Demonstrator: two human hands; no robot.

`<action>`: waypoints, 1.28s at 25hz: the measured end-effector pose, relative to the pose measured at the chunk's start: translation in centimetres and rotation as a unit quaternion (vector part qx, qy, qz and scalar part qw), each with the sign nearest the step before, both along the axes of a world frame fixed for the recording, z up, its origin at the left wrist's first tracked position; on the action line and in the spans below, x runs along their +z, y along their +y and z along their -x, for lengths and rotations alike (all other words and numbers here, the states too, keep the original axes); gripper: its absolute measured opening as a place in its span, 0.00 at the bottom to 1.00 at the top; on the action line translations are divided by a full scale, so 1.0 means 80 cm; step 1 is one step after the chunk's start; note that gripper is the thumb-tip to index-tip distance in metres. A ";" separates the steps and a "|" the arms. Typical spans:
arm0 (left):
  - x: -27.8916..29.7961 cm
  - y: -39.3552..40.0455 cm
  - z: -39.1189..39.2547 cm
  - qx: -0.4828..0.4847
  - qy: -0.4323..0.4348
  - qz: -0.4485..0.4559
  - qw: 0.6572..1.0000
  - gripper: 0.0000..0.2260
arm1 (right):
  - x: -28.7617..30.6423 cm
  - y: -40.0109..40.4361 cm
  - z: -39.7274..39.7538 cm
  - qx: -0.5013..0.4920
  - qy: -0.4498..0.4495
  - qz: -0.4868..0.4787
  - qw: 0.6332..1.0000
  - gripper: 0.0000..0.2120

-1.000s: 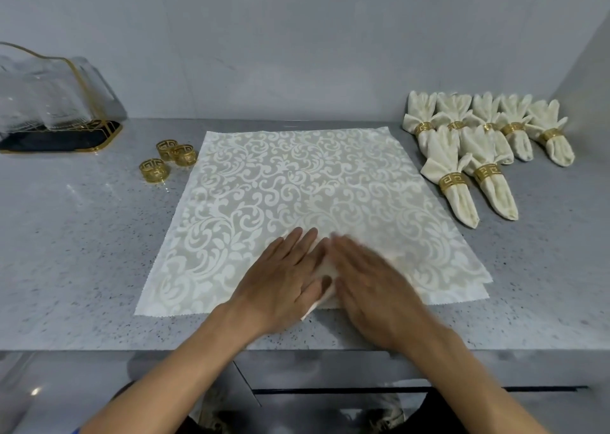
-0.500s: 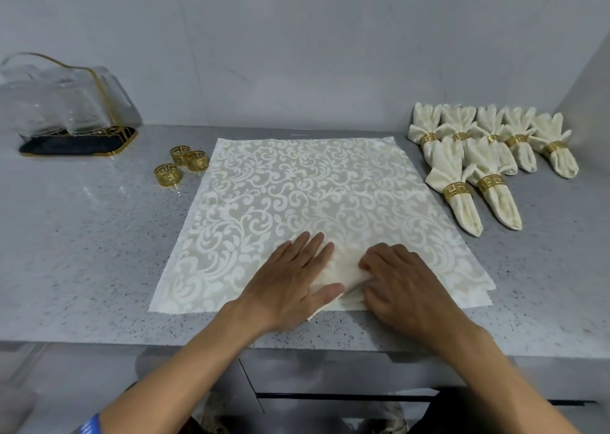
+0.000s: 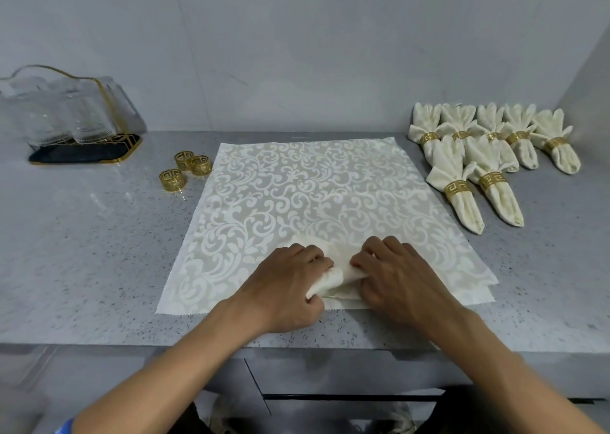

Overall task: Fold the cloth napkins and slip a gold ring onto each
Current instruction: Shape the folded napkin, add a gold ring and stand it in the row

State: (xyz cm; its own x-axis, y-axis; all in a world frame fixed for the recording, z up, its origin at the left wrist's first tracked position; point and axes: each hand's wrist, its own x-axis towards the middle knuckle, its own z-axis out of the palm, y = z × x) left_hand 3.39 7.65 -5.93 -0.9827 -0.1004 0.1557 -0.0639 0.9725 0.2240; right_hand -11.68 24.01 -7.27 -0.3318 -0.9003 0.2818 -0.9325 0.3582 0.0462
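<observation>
Both hands bunch the napkin at the near edge of the bench.

Our left hand (image 3: 286,284) and right hand (image 3: 392,277) curl round the gathered cream napkin (image 3: 340,277), lying left-right between them; loose gold rings (image 3: 185,169) sit far left, nearer our left hand.

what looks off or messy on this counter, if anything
Nothing is spilled or damaged. Only the patterned cloth lies slightly askew to the counter edge, with a second layer peeking out at its near right corner.

both hands (image 3: 343,278) pinch the cream napkin (image 3: 317,202) at its near edge.
</observation>
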 end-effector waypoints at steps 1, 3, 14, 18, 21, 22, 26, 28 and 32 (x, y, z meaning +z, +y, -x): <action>0.001 0.001 -0.003 0.013 0.009 -0.024 1.000 0.21 | -0.003 0.002 0.001 0.005 -0.005 0.010 1.000 0.12; 0.006 0.000 -0.005 0.051 0.018 -0.077 0.996 0.15 | -0.007 0.004 0.002 0.013 -0.024 0.029 0.999 0.13; 0.022 -0.032 0.025 0.177 -0.016 -0.375 0.910 0.05 | 0.019 -0.010 0.040 0.032 -0.256 0.041 0.965 0.11; 0.025 -0.052 0.040 0.234 -0.009 -0.454 0.860 0.13 | 0.021 -0.005 0.060 -0.069 -0.379 0.138 0.913 0.03; 0.013 -0.056 0.042 0.219 -0.002 -0.369 0.903 0.15 | 0.012 0.001 0.061 -0.104 -0.379 0.154 0.907 0.07; 0.009 -0.057 0.041 0.212 0.006 -0.338 0.917 0.15 | 0.011 0.002 0.061 -0.105 -0.378 0.158 0.906 0.07; -0.007 -0.052 0.039 0.102 0.106 -0.055 0.988 0.12 | 0.003 0.007 0.065 -0.082 -0.302 0.134 0.940 0.04; -0.015 -0.057 0.039 0.047 0.126 -0.002 0.991 0.08 | -0.006 0.012 0.069 -0.081 -0.267 0.115 0.953 0.05; -0.024 -0.064 0.035 0.075 0.109 -0.126 0.983 0.05 | -0.003 0.011 0.053 -0.052 -0.086 0.125 0.987 0.03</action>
